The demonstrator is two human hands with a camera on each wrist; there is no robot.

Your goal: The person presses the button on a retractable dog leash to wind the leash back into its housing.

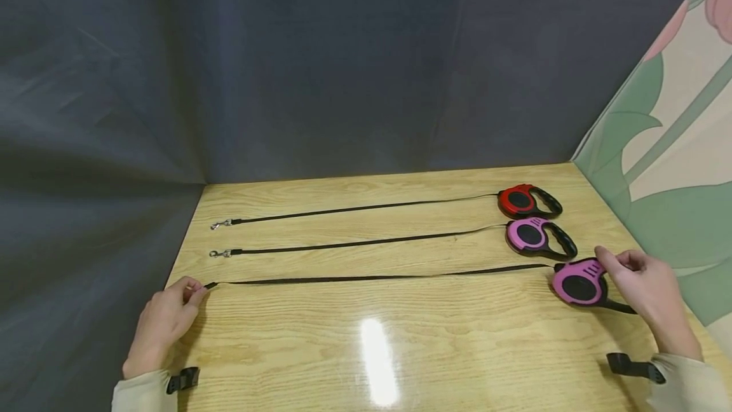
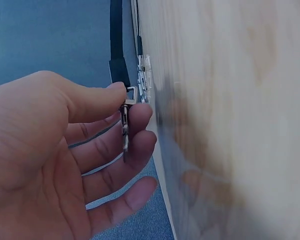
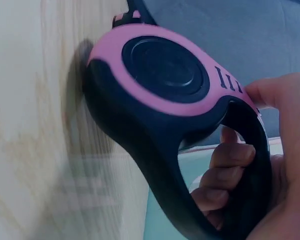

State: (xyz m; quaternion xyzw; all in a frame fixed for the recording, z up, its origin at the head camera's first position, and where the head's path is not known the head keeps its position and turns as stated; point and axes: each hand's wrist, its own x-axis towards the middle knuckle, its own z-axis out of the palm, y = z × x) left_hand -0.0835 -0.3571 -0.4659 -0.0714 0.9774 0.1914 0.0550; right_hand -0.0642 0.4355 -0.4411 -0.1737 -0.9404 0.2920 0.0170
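Observation:
Between the thumb and fingers of my left hand [image 1: 166,320] is the metal snap hook [image 2: 125,117] of a retractable dog leash, at the table's left side. Its black strap [image 1: 343,278] runs nearly straight across to a pink and black leash case [image 1: 579,281] at the right. My right hand [image 1: 646,281] grips that case by its black loop handle [image 3: 257,165], thumb near the pink shell, fingers through the loop. Behind it lie a second pink leash [image 1: 527,234] and a red leash [image 1: 517,200], their straps drawn out leftward to metal clips [image 1: 220,254].
The light wood table [image 1: 286,348] has a bright reflection near its front. Dark grey cloth [image 1: 343,68] hangs behind and along the left. A floral panel [image 1: 675,164] borders the right side.

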